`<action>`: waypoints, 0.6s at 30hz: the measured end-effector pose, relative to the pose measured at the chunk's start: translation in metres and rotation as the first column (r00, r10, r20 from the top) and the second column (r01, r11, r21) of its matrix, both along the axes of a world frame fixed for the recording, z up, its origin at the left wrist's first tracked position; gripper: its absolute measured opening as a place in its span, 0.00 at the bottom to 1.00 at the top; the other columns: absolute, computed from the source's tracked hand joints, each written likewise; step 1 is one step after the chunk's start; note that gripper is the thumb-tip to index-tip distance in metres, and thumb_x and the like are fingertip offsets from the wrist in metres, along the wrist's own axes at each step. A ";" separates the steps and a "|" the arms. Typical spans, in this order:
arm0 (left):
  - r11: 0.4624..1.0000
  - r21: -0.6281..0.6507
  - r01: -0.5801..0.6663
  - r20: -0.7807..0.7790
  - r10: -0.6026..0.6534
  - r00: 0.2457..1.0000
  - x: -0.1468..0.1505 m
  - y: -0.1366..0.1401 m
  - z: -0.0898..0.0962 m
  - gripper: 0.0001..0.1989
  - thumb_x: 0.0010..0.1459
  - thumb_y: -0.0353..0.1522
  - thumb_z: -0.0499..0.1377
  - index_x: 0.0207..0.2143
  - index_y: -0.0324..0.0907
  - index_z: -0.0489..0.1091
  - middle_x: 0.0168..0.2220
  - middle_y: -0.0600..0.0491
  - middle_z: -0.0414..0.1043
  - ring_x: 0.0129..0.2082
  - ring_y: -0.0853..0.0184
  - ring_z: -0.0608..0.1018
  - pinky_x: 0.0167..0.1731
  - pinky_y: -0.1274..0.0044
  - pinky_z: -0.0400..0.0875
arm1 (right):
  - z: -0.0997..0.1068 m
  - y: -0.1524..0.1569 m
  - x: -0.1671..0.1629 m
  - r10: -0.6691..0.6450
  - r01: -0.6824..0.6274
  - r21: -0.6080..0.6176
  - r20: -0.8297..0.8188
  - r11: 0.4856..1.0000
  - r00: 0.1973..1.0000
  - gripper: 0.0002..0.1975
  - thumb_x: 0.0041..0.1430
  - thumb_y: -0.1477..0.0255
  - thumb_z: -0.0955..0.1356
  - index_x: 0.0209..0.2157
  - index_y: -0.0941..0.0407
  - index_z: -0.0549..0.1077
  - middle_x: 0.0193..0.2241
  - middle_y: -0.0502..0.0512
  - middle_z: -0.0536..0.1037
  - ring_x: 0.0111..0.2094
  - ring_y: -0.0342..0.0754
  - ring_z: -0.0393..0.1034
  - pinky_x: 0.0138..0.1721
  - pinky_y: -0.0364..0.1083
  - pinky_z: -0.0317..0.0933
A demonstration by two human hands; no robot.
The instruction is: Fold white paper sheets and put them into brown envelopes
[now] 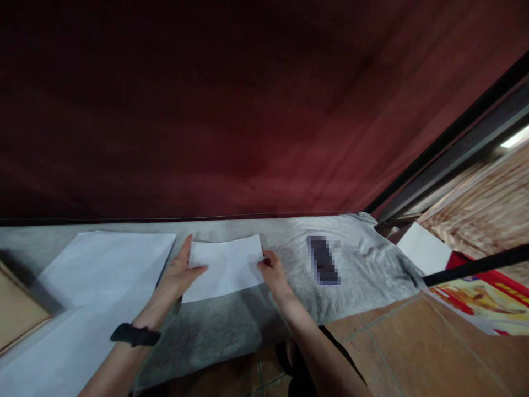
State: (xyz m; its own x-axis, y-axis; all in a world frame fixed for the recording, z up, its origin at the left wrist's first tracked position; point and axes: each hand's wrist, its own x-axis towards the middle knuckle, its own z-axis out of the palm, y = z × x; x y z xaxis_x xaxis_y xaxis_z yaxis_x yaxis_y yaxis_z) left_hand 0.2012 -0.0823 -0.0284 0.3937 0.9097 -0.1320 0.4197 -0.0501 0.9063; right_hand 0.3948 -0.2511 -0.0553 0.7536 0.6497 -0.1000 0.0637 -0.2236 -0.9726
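A white sheet of paper (226, 268), apparently folded, is held between my two hands just over the grey cloth. At its left edge is my left hand (182, 268), the thumb lying on top and the fingers along the side and behind. My right hand (273, 270) pinches the right edge between thumb and curled fingers. On my left wrist sits a dark band (135, 334). Larger white sheets of paper (111, 270) lie flat to the left of my left hand, partly covered by my forearm.
Grey cloth (285, 231) covers the narrow surface, below a dark red fabric wall (248, 138). A blurred-out dark rectangular object (324, 260) lies to the right. A cardboard piece (20, 309) stands at far left. Beyond a black bar (479, 264), a colourful printed box (483, 300) sits above floor tiles.
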 end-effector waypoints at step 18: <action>0.592 0.680 0.431 -0.474 -0.092 0.875 0.039 -0.070 -0.032 0.27 0.71 0.37 0.41 0.65 0.35 0.62 0.67 0.41 0.63 0.69 0.55 0.62 0.66 0.59 0.60 | -0.003 0.029 -0.052 0.488 -0.205 -0.445 0.751 0.872 0.445 0.27 0.70 0.74 0.59 0.69 0.61 0.59 0.68 0.62 0.61 0.69 0.52 0.54 0.69 0.54 0.50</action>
